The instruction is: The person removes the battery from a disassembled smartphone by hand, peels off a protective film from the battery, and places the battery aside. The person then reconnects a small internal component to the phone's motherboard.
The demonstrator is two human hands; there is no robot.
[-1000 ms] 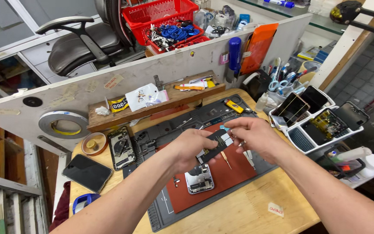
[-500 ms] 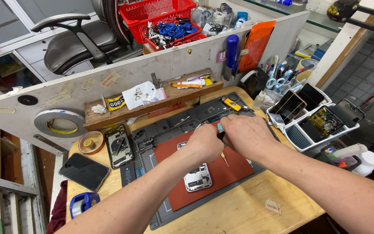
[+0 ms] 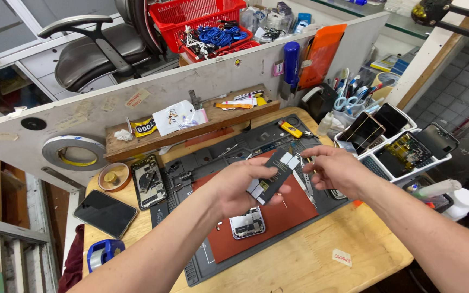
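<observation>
Left hand (image 3: pixel 240 184) grips a dark, narrow phone part (image 3: pixel 273 176) with pale patches, lifted above the red mat (image 3: pixel 294 209). Right hand (image 3: pixel 337 168) sits just right of it, fingers (image 3: pixel 313 153) spread beside the part's far end. An opened phone body (image 3: pixel 248 222) lies on the mat's near side. Another opened phone (image 3: pixel 149 182) rests farther left on the bench (image 3: pixel 299 260), and a white tray (image 3: pixel 394 149) of phones sits right.

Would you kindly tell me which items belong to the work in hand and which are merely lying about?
In hand: left hand holds dark phone part; right hand; opened phone on red mat.
Lying about: tape roll, black phone, scissors.
</observation>
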